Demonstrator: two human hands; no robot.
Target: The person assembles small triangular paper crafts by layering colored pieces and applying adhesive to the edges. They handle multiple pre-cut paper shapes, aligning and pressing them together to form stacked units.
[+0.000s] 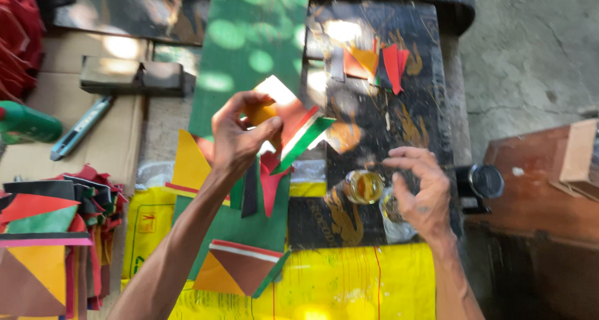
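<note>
Leather-like scraps everywhere, flat and matte, cut into triangles and strips. Left hand (240, 136) is up at centre frame, forearm rising from seven o'clock, wrist bent, fingers and thumb pinched together on a patchwork piece (293, 123) — a diamond shape built from white, orange-brown, red and green bands, held tilted above the surface. Something small and orange sits inside that pinch; what it is, hard to tell.

Right hand (421, 192) is at four o'clock of the left, forearm coming up from the bottom edge, fingers curled loosely and partly spread, thumb and forefinger hovering just over a small round glass jar (364, 186) of amber liquid. Whether the fingertips touch the jar's rim, I cannot tell. The jar stands on a glossy black sheet (399, 108) with gold figures printed on it.

Beneath the left hand lies a green board (246, 39), dappled with light, with a yellow triangle (189, 164) and dark and red strips just below the wrist. At six o'clock, a finished square patch (240, 267) in brown, orange and white rests on yellow plastic sacking (337, 282). At twelve to one o'clock, a small cluster of red and orange cut triangles (380, 61). At nine o'clock, a utility knife (81, 128) on cardboard; at eight o'clock, a stack of coloured pieces (50, 232).
</note>
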